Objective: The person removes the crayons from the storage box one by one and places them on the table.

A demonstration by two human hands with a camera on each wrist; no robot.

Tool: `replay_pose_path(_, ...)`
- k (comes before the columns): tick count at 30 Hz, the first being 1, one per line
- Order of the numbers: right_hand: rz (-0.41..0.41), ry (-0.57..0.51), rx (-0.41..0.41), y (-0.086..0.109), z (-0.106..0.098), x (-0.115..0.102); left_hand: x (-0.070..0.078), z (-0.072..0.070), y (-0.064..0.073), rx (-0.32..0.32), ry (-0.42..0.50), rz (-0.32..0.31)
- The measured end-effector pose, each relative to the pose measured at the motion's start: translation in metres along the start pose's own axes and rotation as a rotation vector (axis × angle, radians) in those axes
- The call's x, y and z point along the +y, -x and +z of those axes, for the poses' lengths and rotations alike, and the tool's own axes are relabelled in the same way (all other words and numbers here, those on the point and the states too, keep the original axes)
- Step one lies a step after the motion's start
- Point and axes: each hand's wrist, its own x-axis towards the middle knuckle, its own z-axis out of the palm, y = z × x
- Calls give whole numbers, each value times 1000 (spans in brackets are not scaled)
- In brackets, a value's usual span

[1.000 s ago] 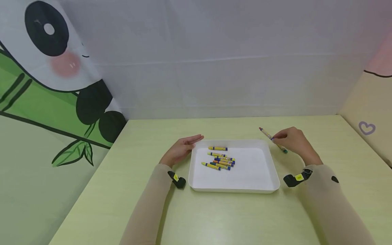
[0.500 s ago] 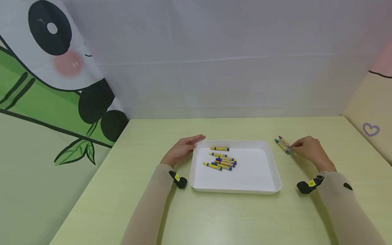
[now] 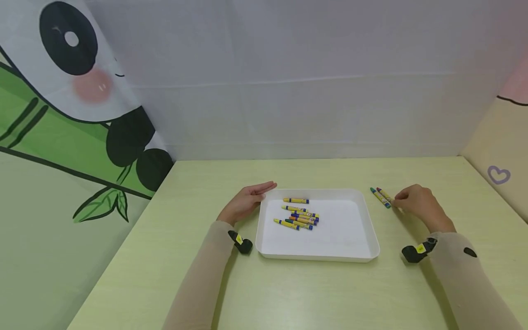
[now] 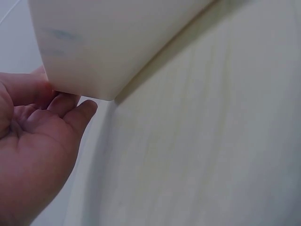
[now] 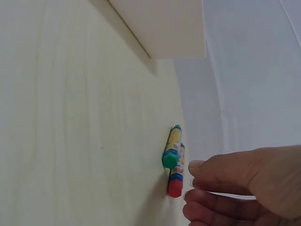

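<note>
My left hand holds the far left corner of a white plastic tray, its thumb at the rim and its fingers along the outside. The left wrist view shows the tray wall from outside. Right of the tray, a green crayon and a red crayon lie side by side on the table. My right hand is beside the red one, fingertips right at its near end. In the right wrist view, a gap shows between thumb and fingers, with the red crayon just outside them.
Several yellow-wrapped crayons lie in the left half of the tray, some overlapping. A yellow crayon sits apart near the back rim. The pale table ends at a grey cloth backdrop.
My right hand has moved right with the red crayon and set it alongside the green one. The head view has shifted slightly. My left hand stays at the tray.
</note>
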Motion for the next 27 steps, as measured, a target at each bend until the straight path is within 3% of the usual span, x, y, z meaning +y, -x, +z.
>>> replay_pose_path(5,-55,35,27,3,-9,-23,0,2,1,0,1,4)
replay_pose_path(12,-175,41,67,-1,-13,-78,1,2,1,-12,8,20)
replay_pose_path(19,-284,-3,-9,-18,12,-132,2,-1,2,2,-2,14)
replay_pose_path(27,-322,-17,-208,-39,47,-158,1,-2,-1,-22,2,30)
